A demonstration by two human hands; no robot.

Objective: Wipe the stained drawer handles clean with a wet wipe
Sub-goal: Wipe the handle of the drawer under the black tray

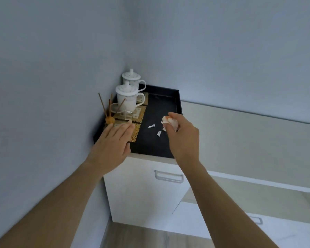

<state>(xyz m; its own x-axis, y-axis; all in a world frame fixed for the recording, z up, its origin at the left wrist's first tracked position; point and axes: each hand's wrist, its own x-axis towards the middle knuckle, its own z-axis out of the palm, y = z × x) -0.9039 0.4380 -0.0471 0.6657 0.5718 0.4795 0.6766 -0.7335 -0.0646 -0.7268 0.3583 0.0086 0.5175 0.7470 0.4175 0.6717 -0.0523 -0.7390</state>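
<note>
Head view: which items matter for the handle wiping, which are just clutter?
Job: wet wipe gripped in right hand; upper drawer handle; lower drawer handle.
Clutter: two lidded cups; black tray; reed diffuser; paper scraps.

We see a matt black tray (177, 102) sitting on a smooth, pale beige worktop (240, 133). The two lidded cups (128, 99) look like glossy white porcelain with a fine speckled pattern. Under them lie woven-looking golden mats (137, 130) with lacy edges. The thin sticks (102, 104) seem to be brown wood. The wipe (166, 122) crumpled in the right hand (183, 133) looks soft and fibrous, white with an orange stain, and small white scraps (151, 126) look like paper. The drawer handle (168, 176) appears to be brushed silvery metal on a smooth matt white drawer front (138, 194). The floor (141, 237) shows a wood grain.
</note>
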